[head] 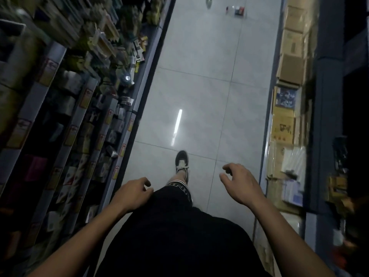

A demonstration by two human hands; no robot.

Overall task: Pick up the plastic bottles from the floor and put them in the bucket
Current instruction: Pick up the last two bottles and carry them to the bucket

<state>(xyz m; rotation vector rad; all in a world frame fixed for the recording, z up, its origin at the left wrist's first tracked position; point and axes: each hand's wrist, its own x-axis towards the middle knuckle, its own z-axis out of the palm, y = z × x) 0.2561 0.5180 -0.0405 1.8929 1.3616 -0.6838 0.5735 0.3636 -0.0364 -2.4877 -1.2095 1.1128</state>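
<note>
1. Neither grip has anything: left hand [133, 191] and right hand [238, 182] hang loose, fingers relaxed.
2. Plastic bottle [235, 10] lies lengthwise at the floor's [199, 80] far end, well ahead, nearer the right hand I'd say.

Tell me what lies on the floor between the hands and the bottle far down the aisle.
Nothing visible: bare floor tiles run from the open left hand and right hand to the bottle. Only the person's own shoe is ahead. No bucket shows.
</note>
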